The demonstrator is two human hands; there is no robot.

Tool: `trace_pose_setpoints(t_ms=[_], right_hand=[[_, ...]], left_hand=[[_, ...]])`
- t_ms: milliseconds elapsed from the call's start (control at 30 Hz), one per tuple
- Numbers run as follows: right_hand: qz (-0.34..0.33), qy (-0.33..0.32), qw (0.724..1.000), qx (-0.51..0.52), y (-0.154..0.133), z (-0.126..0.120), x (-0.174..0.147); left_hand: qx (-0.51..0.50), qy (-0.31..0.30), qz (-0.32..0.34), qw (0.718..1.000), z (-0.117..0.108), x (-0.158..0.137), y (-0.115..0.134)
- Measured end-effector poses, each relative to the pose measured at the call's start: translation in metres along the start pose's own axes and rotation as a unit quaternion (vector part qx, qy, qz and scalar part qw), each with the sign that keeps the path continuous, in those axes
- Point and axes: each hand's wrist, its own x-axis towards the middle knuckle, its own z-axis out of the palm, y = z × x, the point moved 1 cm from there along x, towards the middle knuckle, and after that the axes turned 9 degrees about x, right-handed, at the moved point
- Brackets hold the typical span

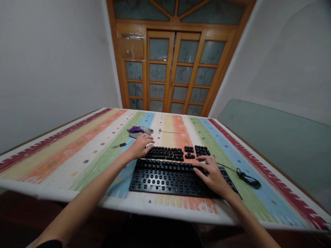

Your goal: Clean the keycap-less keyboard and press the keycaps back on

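A black keyboard [155,181] lies near the table's front edge. Keycaps fill much of its back row, while bare switch posts show across its lower rows. Loose black keycaps [165,151] lie in grouped rows just behind it. My left hand [139,146] is over the left end of these loose keycaps, fingers apart, with no object visible in it. My right hand [210,172] rests over the right part of the keyboard, fingers stretched out and its thumb and index fingertips by the back row. Whatever lies under its palm is hidden.
Behind my left hand sits a grey and purple cloth bundle [138,130]. A small black-handled tool [120,145] lies to the left, and a thin rod [169,132] lies farther back. The coiled cable [249,179] is at right on the striped tablecloth [98,148].
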Motion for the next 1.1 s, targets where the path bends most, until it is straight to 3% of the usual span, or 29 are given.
trace_pose_setpoints(t_ms=[67,133,300,800,967,1100], right_hand=[[0.001,0.01,1.0,0.007,-0.002,0.003,0.005],[-0.002,0.013,1.0,0.016,-0.006,0.007,0.01],[-0.018,0.009,0.999,0.037,-0.015,0.017,0.023],[-0.04,-0.002,0.997,0.067,-0.042,0.037,0.047],[-0.061,-0.036,0.994,0.082,-0.059,0.047,0.059],[-0.09,-0.074,0.988,0.103,-0.076,0.059,0.069]], left_hand=[[-0.014,-0.024,-0.063,0.998,-0.005,-0.01,-0.032],[-0.012,-0.04,-0.086,0.995,-0.007,-0.02,-0.056],[-0.021,-0.073,-0.11,0.991,-0.001,-0.039,-0.081],[-0.065,-0.071,-0.142,0.985,0.014,-0.037,-0.086],[-0.079,-0.045,-0.167,0.982,-0.001,-0.041,-0.082],[-0.094,-0.031,-0.168,0.981,-0.023,-0.059,-0.058]])
